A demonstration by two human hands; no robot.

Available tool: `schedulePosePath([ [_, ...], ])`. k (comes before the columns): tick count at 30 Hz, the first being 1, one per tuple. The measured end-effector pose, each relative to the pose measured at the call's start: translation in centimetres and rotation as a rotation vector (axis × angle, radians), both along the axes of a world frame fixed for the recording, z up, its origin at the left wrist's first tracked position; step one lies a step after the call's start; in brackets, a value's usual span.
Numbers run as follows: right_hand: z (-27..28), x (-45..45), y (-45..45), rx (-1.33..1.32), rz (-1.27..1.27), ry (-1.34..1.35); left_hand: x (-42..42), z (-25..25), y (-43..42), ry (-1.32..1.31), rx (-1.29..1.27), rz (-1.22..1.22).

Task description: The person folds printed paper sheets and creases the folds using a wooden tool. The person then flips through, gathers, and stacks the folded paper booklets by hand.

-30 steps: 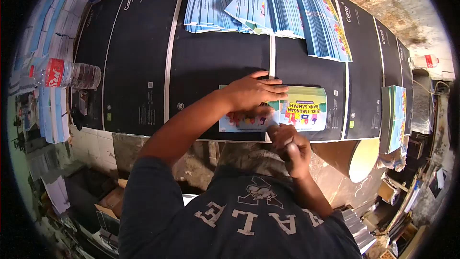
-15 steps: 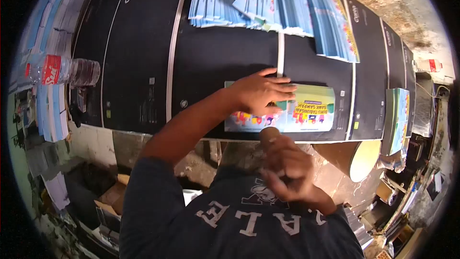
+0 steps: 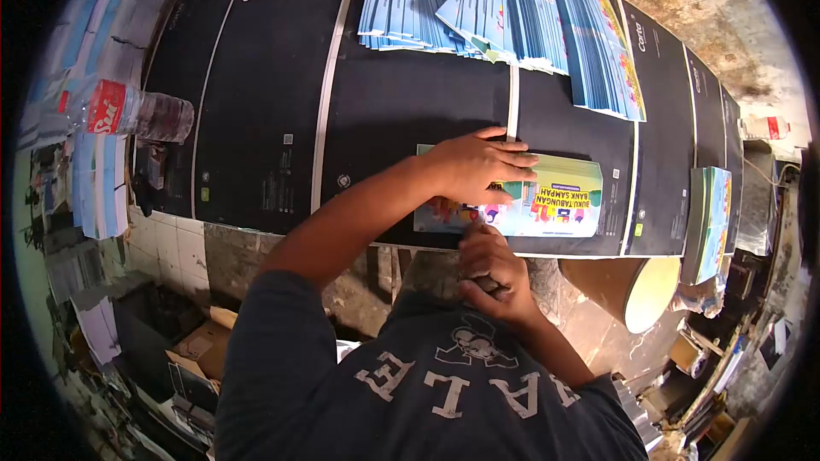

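Note:
A printed booklet cover, laid open with colourful pictures and the words "Buku Tabungan Bank Sampah", lies near the front edge of the black table surface. Pressed flat over its middle, with fingers spread, is my left hand. My right hand is closed in a fist at the booklet's front edge, just below the left hand. It grips a short tan cylindrical tool, mostly hidden by the fingers now; its tip is close to or touching the booklet, I cannot tell which.
Rows of blue booklets lie fanned at the far side. Another booklet stack is at the right end. On the left stand tall paper stacks and a plastic bottle on its side. Below the table's front edge is a large tan roll.
My right hand has come down and forward towards the booklet with the tan tool, which showed more plainly before. My left hand stays on the booklet; the view has shifted slightly.

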State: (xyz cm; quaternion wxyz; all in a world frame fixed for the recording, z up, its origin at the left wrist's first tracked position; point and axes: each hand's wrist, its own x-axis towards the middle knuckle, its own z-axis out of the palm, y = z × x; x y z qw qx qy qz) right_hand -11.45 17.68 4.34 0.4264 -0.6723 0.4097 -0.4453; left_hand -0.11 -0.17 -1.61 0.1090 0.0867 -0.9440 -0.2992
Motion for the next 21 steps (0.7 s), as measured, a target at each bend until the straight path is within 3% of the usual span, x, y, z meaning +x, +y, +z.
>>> schedulePosePath([
  [7, 6.5, 2.3, -2.5, -0.129, 0.015, 0.086, 0.2, 0.3, -0.2, 0.026, 0.035, -0.007],
  [8, 1.6, 1.8, -2.5, 0.054, 0.091, 0.302, 0.2, 0.2, -0.2, 0.025, 0.028, -0.015],
  [9, 1.1, 2.0, -2.3, 0.057, 0.088, 0.298, 0.1, 0.3, -0.4, 0.026, 0.016, -0.031],
  [12, 0.9, 1.9, -2.0, 0.028, 0.041, 0.134, 0.2, 0.0, 0.3, 0.005, 0.006, -0.055],
  [18, 5.5, 3.6, -3.5, -0.116, 0.045, 0.096, 0.2, 0.4, -0.7, 0.033, 0.009, -0.045],
  [21, 0.9, 4.7, -2.3, -0.096, 0.114, 0.218, 0.3, 0.5, -0.4, 0.025, 0.006, -0.025],
])
